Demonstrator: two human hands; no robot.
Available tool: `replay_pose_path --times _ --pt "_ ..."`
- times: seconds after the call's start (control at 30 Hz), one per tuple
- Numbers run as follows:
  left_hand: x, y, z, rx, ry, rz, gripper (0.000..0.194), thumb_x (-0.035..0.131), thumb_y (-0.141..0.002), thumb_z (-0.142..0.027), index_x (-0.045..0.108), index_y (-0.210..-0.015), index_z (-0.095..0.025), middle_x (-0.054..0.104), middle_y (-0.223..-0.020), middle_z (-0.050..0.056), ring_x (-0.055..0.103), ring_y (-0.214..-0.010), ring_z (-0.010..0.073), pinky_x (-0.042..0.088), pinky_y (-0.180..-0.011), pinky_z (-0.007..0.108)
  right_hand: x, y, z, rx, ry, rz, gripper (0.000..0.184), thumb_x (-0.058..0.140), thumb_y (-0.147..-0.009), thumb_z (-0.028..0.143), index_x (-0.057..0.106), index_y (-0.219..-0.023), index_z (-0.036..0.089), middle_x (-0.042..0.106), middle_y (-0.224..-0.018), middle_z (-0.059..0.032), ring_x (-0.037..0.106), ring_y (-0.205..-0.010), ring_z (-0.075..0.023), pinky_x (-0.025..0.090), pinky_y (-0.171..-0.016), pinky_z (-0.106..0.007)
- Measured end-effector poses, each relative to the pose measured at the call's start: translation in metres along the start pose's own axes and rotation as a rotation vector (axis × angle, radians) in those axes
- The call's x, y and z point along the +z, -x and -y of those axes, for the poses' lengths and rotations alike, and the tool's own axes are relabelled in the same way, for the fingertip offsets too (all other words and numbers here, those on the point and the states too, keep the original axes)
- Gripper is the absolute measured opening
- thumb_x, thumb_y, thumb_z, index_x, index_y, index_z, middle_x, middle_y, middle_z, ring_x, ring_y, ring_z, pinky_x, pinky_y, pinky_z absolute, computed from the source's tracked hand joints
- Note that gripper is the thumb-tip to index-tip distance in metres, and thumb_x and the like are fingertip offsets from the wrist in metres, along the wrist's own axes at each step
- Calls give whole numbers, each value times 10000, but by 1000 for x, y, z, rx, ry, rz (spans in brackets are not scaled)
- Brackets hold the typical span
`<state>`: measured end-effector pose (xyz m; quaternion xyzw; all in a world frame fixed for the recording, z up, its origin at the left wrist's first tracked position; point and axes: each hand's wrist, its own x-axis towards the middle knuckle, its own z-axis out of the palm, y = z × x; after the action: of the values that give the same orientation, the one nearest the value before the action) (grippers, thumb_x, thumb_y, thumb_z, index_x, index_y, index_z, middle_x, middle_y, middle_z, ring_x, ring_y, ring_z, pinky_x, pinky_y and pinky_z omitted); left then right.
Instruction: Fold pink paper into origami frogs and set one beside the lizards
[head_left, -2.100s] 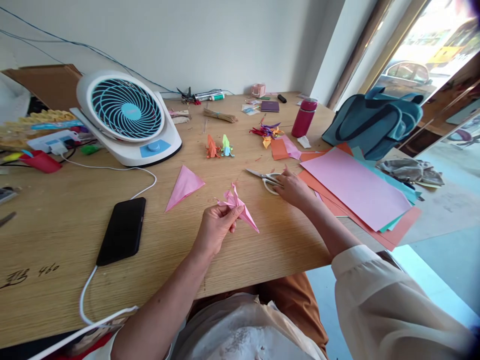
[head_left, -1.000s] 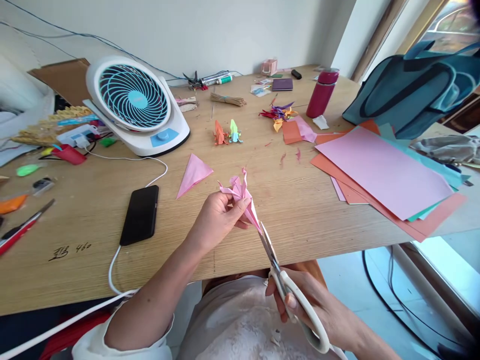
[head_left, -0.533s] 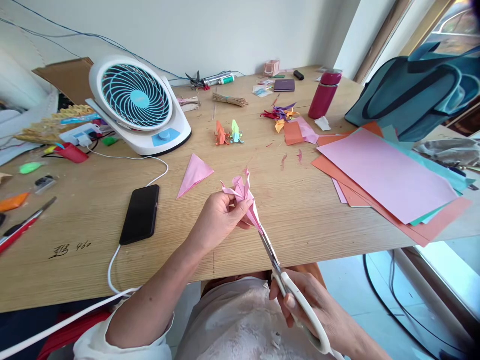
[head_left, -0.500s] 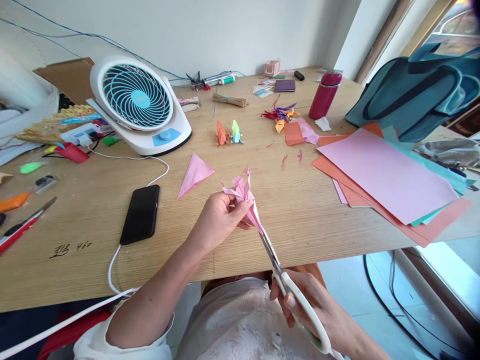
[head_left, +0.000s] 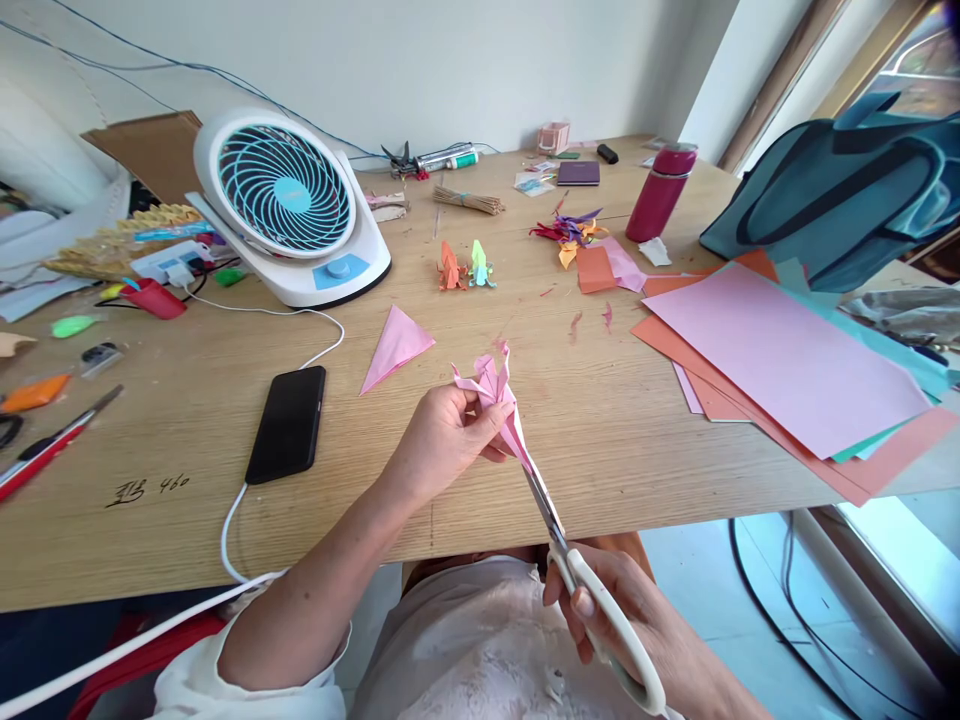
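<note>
Pinching a pink folded-paper figure (head_left: 493, 388) in the left hand (head_left: 439, 432), with the thumb pressed on its front and the other fingers curled behind, partly hidden. Holding it over the near part of the wooden table (head_left: 600, 430), tilted, with its spread points toward the far side and its narrow end toward the lower right. Gripping a pair of scissors (head_left: 551, 520) in the right hand (head_left: 641, 605), with thumb and fingers closed around the white handles, nearer the body than the table's edge. Pointing the blades up and leftward, nearly together, and meeting the figure's narrow end with them.

Having a pink paper triangle (head_left: 396, 345) on the table to the left of the figure, and a black phone (head_left: 286, 425) near the left forearm. Facing an orange paper figure (head_left: 450, 268) and a light green paper figure (head_left: 480, 265), side by side farther back, with a white fan (head_left: 292, 195) to their left. Having small dark pink scraps (head_left: 574, 326) to the right, near a stack of coloured sheets (head_left: 787, 360).
</note>
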<state>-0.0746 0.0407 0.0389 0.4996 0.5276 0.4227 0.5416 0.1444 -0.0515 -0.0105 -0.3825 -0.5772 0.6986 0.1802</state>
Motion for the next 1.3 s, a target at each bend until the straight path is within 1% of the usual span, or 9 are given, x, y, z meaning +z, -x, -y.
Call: replay_pose_path --times 0.23,0.33,0.5,0.6,0.73,0.87,1.1,1.3 --pt "-1 -1 3 34 -24 -10 311 758 -782 -419 650 -736 -130 672 -643 26 695 -555 152 607 -496 215 0 -1 -1 -9 -39 5 571 444 -901 725 557 -808 173 531 -628 3 517 -579 -130 380 -596 -263" --pt "-2 -2 4 65 -36 -2 340 757 -782 -450 643 -733 -133 667 -647 22 701 -572 156 612 -508 220 1 0 -1 -15 -65 17 568 453 -899 721 570 -824 171 531 -637 1 519 -580 -131 387 -592 -261" --pt "-2 -1 2 82 -28 21 397 736 -786 -520 646 -781 -133 705 -693 50 719 -592 176 603 -508 221 2 0 -2 -23 -65 10 591 451 -888 740 575 -816 167 536 -638 -8 511 -584 -131 387 -586 -256" --pt "-2 0 0 97 -18 30 413 732 -785 -537 640 -782 -134 710 -686 55 720 -583 181 603 -509 226 2 1 -4 -34 -77 6 584 453 -895 731 583 -841 164 543 -644 -9 509 -581 -127 391 -588 -254" --pt "-2 -1 1 128 -14 39 401 721 -806 -519 640 -762 -129 707 -677 54 719 -577 174 602 -512 217 2 0 -6 -49 -101 9 564 465 -906 706 587 -846 159 552 -647 -11 524 -570 -123 385 -581 -250" --pt "-2 0 2 150 -10 34 377 713 -822 -498 642 -766 -132 700 -668 44 722 -581 176 599 -500 213 3 0 -8 -47 -104 -3 584 473 -886 729 583 -825 159 536 -623 -8 511 -556 -123 378 -566 -252" --pt "-2 0 1 135 -14 39 370 712 -828 -477 641 -767 -119 705 -678 57 725 -580 185 613 -515 226 5 -1 -6 -34 -107 -19 592 480 -863 751 553 -779 169 504 -597 1 491 -535 -120 388 -551 -253" --pt "-2 0 1 127 -7 39 358 719 -825 -461 637 -790 -115 696 -674 37 727 -589 175 612 -513 210 4 -1 -4 7 -106 -26 608 514 -842 761 570 -790 158 491 -616 14 481 -551 -108 395 -562 -240"
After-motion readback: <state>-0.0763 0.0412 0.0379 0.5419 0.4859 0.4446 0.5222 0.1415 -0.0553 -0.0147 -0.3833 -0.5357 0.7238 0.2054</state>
